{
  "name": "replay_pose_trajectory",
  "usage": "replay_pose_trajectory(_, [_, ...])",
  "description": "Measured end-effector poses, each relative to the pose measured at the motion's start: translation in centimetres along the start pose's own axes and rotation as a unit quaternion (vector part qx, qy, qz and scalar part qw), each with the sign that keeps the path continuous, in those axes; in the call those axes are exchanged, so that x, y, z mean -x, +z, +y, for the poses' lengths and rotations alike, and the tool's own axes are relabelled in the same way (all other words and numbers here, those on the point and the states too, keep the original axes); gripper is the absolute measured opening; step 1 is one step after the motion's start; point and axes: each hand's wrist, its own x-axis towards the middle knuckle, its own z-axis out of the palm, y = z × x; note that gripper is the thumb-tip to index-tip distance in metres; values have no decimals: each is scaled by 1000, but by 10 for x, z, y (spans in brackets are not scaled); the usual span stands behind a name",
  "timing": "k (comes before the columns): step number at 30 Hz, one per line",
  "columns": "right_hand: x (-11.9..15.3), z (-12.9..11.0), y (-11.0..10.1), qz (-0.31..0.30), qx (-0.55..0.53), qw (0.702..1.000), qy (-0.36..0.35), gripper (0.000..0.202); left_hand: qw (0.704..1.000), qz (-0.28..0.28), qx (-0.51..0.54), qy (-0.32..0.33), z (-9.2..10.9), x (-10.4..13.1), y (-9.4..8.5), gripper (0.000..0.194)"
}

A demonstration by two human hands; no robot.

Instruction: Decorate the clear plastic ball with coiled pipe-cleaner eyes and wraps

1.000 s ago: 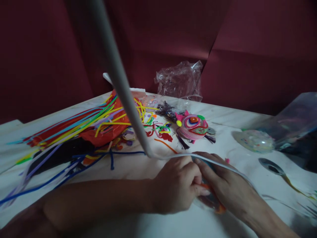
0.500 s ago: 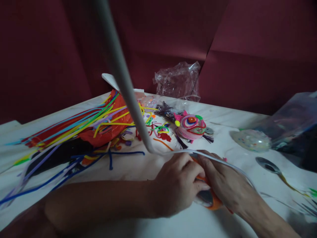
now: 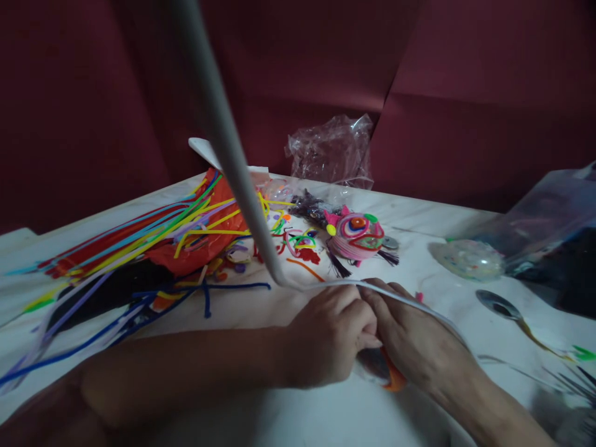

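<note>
Left hand (image 3: 333, 338) curled, what it pinches I can't tell, right hand (image 3: 414, 338) cupped over orange-banded clear piece (image 3: 376, 365) at five o'clock, which might skid if that cupping slackens.

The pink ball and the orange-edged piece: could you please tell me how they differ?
The pink ball has pink stripes; the orange-edged piece shows dark and orange parts. The pink ball sits on the table, untouched; the orange-edged piece is at the left hand and right hand, partly covered.
</note>
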Motion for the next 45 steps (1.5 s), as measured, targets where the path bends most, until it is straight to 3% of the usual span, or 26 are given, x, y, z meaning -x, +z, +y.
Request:
replay_pose_trajectory(4, [-2, 4, 2, -23, -29, 998, 44, 29, 995, -3, -73, 67, -8, 10, 4, 22])
replay_pose_trajectory(9, [-1, 10, 4, -45, -38, 997, 49, 32, 985, 23, -130, 113, -12, 17, 6, 23])
replay_pose_trajectory(13, [-1, 10, 2, -64, -43, 996, 50, 30, 983, 65, -145, 96, -5, 14, 9, 30])
replay_pose_trajectory(17, [-4, 7, 1, -126, 0, 991, 34, 35, 984, 79, -148, 56, 9, 14, 16, 22])
replay_pose_trajectory(21, [-10, 7, 0, -144, -30, 986, 82, 34, 985, 93, -136, 59, 13, 18, 20, 22])
replay_pose_trajectory(25, [-13, 8, -2, -135, -67, 984, 93, 37, 992, 81, -88, 24, 8, 19, 18, 17])
replay_pose_trajectory(31, [-16, 4, -5, -128, -86, 981, 117, 40, 990, 71, -117, 31, 9, 14, 15, 31])
replay_pose_trajectory(33, [-15, 2, -5, -124, -63, 984, 108, 39, 991, 62, -119, 24, 11, 12, 14, 27])
replay_pose_trajectory(39, [-7, 3, 1, -108, 34, 993, 34, 31, 992, -42, -118, 24, 10, 11, 6, 11])
replay_pose_trajectory(45, [-10, 5, 1, -131, 8, 990, 49, 29, 985, -92, -114, 91, 5, 12, -8, 16])
